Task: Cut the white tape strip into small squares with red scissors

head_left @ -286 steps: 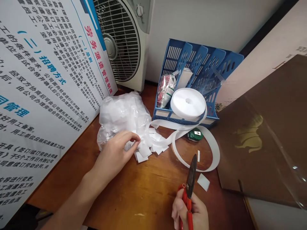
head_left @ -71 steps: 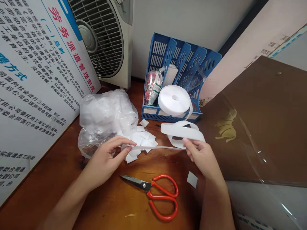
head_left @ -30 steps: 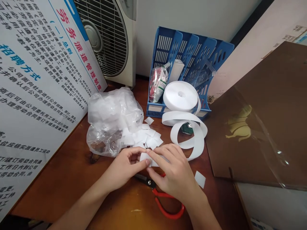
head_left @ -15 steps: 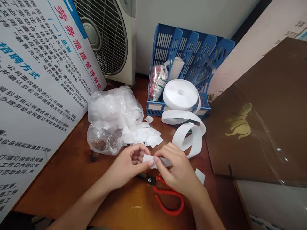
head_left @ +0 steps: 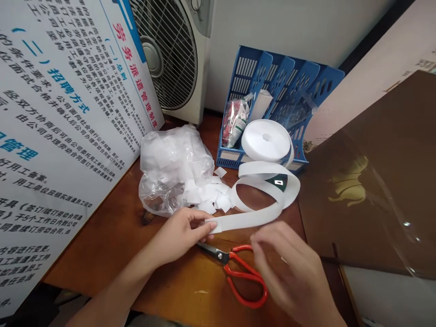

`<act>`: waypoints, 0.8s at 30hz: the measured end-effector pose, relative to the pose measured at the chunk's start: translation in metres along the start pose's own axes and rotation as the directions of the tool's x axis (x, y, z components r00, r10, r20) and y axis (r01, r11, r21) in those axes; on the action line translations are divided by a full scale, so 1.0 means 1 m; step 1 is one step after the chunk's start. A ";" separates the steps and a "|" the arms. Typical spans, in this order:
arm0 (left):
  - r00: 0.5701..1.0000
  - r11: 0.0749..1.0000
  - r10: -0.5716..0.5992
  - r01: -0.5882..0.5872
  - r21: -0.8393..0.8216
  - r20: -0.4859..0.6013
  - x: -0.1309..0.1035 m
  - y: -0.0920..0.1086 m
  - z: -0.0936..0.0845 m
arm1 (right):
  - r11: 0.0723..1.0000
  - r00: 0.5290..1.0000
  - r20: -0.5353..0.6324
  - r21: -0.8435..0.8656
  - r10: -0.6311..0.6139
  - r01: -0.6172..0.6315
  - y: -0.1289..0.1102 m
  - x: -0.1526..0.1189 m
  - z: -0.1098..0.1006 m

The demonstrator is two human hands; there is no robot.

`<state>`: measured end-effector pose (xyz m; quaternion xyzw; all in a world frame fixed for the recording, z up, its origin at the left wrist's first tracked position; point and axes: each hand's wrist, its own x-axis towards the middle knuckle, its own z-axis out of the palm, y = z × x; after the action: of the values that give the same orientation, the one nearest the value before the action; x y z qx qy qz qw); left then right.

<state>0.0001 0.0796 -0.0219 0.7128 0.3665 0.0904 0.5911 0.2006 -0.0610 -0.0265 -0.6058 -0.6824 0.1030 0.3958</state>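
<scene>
My left hand (head_left: 189, 234) pinches the end of a white strip of tape (head_left: 248, 218) between thumb and fingers, with a small cut white square (head_left: 214, 226) lying over that end. The strip loops back to a large white roll (head_left: 266, 138). My right hand (head_left: 289, 263) is off the strip, above the handles of the red-handled scissors (head_left: 243, 272); its fingers are bent, slightly blurred and apart from the thumb, with nothing visible in them. The scissors lie on the table below the strip. A heap of cut white squares (head_left: 207, 193) spreads beyond my left hand.
A clear plastic bag (head_left: 175, 163) holding white pieces lies at the left. Behind the roll stands a blue file rack (head_left: 247, 68) with a red-and-white packet (head_left: 235, 122). A box fan (head_left: 170, 54), a printed board (head_left: 85, 113) and a brown panel (head_left: 368, 190) surround the table.
My right hand has let go of the strip and moved right and down toward the scissors' handles. The strip now stretches out to the right from my left hand. The view has shifted slightly.
</scene>
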 end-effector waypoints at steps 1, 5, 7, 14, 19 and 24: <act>1.000 1.000 -0.001 0.001 0.004 -0.018 -0.001 -0.002 -0.003 | 0.998 0.985 0.161 -0.028 0.069 -0.065 -0.002 -0.010 0.000; 0.998 0.999 -0.037 0.035 -0.035 -0.041 -0.002 -0.010 -0.012 | 0.965 0.898 0.359 -0.148 0.255 -0.215 -0.001 -0.043 0.018; 0.998 0.998 -0.042 0.040 -0.054 -0.040 -0.001 -0.014 -0.013 | 0.950 0.878 0.365 -0.156 0.310 -0.271 0.002 -0.052 0.032; 0.997 0.996 -0.042 0.036 -0.085 -0.063 0.000 -0.019 -0.012 | 0.919 0.871 0.297 -0.168 0.393 -0.357 0.000 -0.052 0.049; 0.995 0.992 -0.038 0.026 -0.122 -0.094 -0.003 -0.019 -0.016 | 0.929 0.882 0.301 -0.196 0.361 -0.313 0.007 -0.062 0.041; 0.993 0.983 -0.049 0.028 -0.181 -0.108 -0.007 -0.016 -0.020 | 0.938 0.927 0.230 -0.251 0.296 -0.237 0.025 -0.092 0.031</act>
<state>-0.0225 0.0913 -0.0289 0.6432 0.4032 0.1516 0.6331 0.1941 -0.1280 -0.1013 -0.7139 -0.6471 0.1602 0.2142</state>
